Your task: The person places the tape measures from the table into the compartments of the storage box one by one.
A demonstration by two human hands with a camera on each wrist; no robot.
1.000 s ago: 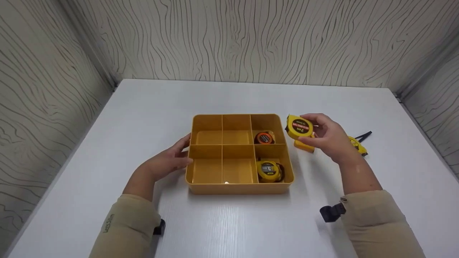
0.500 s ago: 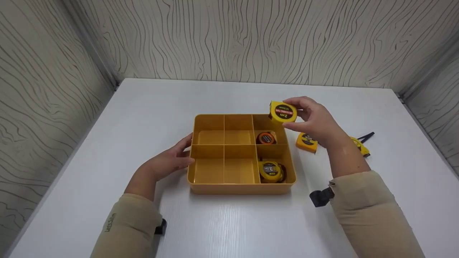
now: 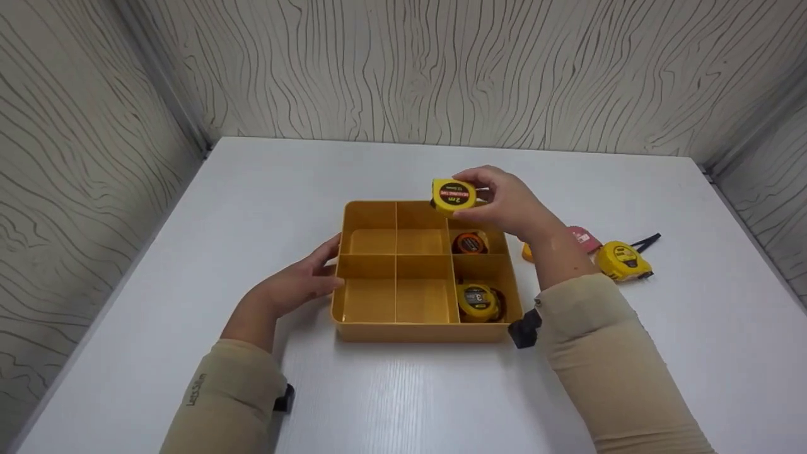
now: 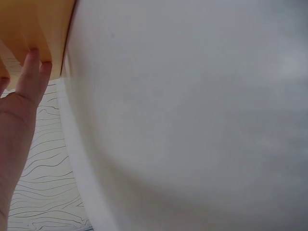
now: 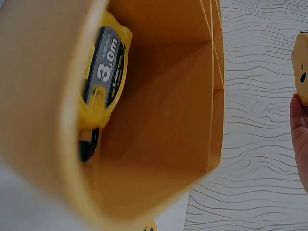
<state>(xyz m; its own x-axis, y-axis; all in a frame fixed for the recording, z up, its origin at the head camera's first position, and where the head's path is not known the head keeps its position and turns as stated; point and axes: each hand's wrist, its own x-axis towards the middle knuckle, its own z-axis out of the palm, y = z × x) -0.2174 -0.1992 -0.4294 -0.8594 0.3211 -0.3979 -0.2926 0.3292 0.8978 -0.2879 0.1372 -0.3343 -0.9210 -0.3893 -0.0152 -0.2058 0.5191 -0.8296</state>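
My right hand (image 3: 501,200) pinches a yellow 2 m tape measure (image 3: 453,195) above the back rim of a yellow-orange box (image 3: 422,332) divided into compartments. The right wrist view catches part of this tape measure (image 5: 301,70) at its right edge. My left hand (image 3: 310,279) touches the box's left side; in the left wrist view its fingers (image 4: 30,77) lie straight against the outer wall. An orange-and-black tape measure (image 3: 470,243) sits in the back right compartment. A yellow 3 m tape measure (image 3: 479,302) lies in the front right one.
Right of the box, a yellow tape measure (image 3: 621,260) with a black strap lies on the white table (image 3: 391,397). Beside it is a pink item (image 3: 583,239), partly behind the right forearm, along with an orange-yellow item (image 3: 527,252). Patterned panels (image 3: 416,69) stand around the table.
My right hand has carried the 2 m tape measure leftward and up, from right of the box to above its back rim. My left hand stays at the box's side.
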